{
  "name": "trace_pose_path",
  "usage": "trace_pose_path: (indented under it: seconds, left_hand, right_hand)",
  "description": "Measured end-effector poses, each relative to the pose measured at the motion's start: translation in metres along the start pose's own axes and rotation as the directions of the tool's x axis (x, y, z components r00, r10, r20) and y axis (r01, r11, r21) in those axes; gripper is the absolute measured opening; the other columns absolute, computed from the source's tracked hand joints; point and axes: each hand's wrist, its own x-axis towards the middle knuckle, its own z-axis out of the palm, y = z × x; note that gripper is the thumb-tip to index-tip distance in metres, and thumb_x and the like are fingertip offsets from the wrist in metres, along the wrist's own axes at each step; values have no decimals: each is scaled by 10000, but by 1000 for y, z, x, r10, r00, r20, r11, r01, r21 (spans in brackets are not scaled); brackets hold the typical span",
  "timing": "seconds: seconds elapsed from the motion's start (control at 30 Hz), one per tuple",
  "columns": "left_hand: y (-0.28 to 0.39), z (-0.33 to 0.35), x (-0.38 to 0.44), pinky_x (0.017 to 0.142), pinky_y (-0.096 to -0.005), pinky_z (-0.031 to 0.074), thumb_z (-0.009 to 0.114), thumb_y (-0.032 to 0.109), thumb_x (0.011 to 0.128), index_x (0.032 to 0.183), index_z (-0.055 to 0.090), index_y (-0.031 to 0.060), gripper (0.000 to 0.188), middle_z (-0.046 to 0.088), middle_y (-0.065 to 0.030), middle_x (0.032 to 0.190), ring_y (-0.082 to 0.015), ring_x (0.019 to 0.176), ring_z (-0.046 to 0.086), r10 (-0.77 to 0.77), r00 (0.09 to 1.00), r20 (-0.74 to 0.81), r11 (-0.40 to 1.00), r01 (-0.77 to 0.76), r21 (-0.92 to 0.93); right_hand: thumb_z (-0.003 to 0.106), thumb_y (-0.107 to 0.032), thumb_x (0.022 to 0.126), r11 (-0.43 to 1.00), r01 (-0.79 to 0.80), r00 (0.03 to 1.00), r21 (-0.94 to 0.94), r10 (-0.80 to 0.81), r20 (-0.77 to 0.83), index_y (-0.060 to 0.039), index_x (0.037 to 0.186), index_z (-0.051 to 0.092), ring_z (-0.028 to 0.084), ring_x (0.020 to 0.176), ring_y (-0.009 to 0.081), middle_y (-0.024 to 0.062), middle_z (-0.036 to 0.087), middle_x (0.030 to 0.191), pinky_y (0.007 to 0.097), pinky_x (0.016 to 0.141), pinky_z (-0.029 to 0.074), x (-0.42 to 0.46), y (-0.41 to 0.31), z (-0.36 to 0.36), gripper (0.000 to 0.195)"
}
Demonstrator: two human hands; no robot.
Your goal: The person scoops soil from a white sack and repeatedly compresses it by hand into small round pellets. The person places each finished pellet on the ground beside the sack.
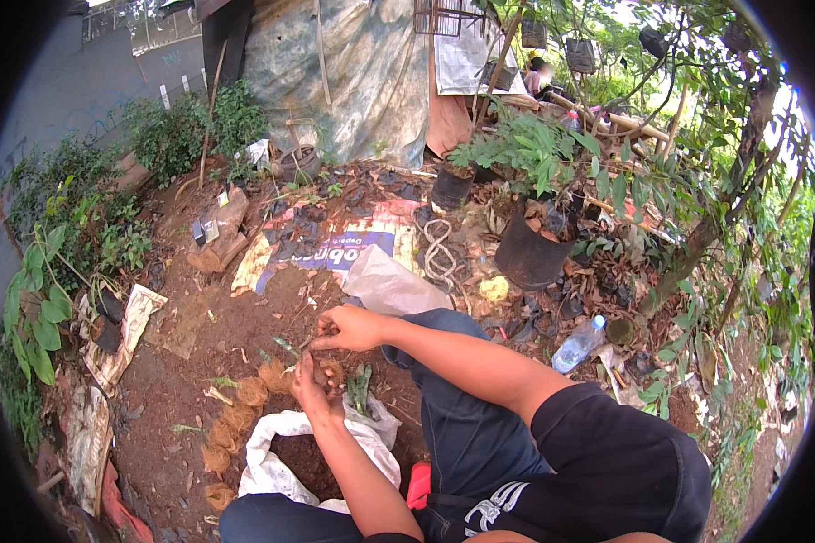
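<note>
My left hand (pixel 318 392) is raised over the far rim of a white sack (pixel 265 434) of dark soil, fingers curled around something small that I cannot make out. My right hand (pixel 350 328) meets it from the right, thumb and forefinger pinching a small brownish piece at the left fingertips. A green leaf cutting (pixel 286 346) shows just beyond the fingers. Several balls of brown coconut fibre (pixel 234 417) lie in a curved row left of the sack, some beside green leaves. Mottled upright leaves (pixel 360 388) stand in a clear plastic bag right of my left hand.
A red plastic object (pixel 418 485) lies between my legs. Ahead are a pale plastic sack (pixel 394 282), a printed banner (pixel 353 244), twisted rope (pixel 439 252) and a black planter (pixel 533 251). A plastic bottle (pixel 578 344) lies right. A person (pixel 535 76) is in the far background.
</note>
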Motion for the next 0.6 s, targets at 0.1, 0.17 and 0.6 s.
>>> trace_pose_path:
  seconds: [0.1, 0.17, 0.6]
  left_hand:
    - [2, 3, -3, 500, -193, 383, 641, 214, 966, 1136, 586, 88, 218, 620, 36, 833, -62, 627, 557, 10, 1000, -13, 1000, -10, -4]
    - [3, 4, -6, 513, -204, 384, 662, 206, 950, 1138, 584, 96, 231, 607, 44, 823, -67, 630, 557, 24, 999, -22, 999, -23, 30]
    - [-7, -3, 0, 531, -213, 380, 656, 201, 950, 1054, 566, 138, 152, 586, 42, 797, -77, 627, 548, -53, 998, 30, 997, 54, -48]
  right_hand:
    - [617, -480, 949, 999, -37, 998, 5, 36, 49, 30, 973, 705, 638, 700, 245, 152, 659, 721, 395, 680, 498, 2, 3, -3, 518]
    - [586, -508, 958, 987, -135, 982, 88, 121, 148, 28, 977, 715, 637, 694, 242, 163, 667, 729, 392, 684, 496, 1, -2, -2, 551]
    - [610, -488, 923, 995, -99, 994, 29, 98, 58, 80, 855, 687, 648, 747, 366, 275, 635, 736, 458, 702, 479, 9, 6, 14, 577]
